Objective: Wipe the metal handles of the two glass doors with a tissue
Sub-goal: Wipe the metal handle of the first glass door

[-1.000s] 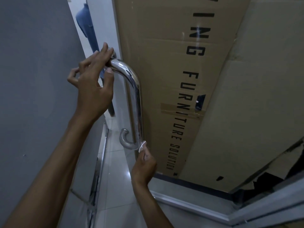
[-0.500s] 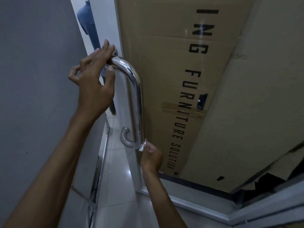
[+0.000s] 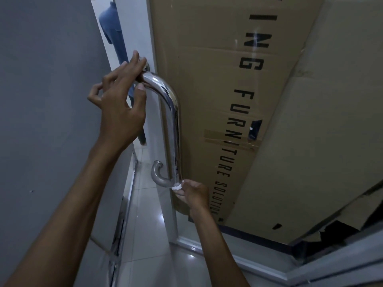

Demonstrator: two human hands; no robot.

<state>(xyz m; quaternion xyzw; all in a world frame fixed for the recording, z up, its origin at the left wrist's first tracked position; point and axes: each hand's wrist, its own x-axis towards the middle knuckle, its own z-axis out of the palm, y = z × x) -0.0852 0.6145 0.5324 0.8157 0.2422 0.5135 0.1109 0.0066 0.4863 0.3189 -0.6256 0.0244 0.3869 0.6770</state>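
Note:
A polished metal handle (image 3: 173, 121) runs down the edge of a glass door (image 3: 163, 208), curving at top and bottom. My left hand (image 3: 120, 108) grips its upper bend, thumb below and fingers over the tube. My right hand (image 3: 193, 194) pinches a small white tissue (image 3: 177, 186) against the lower bend of the handle. Only one handle shows in this view.
Large cardboard boxes (image 3: 238, 100) with black lettering lean behind the glass. A grey wall (image 3: 45, 100) stands close on the left. A narrow gap shows glossy white floor tiles (image 3: 145, 224) and a figure in blue clothes (image 3: 113, 32) beyond. A door frame rail (image 3: 321, 264) crosses bottom right.
My right hand has shifted with the tissue around the lower bend of the handle. My left hand has kept its grip on the top bend.

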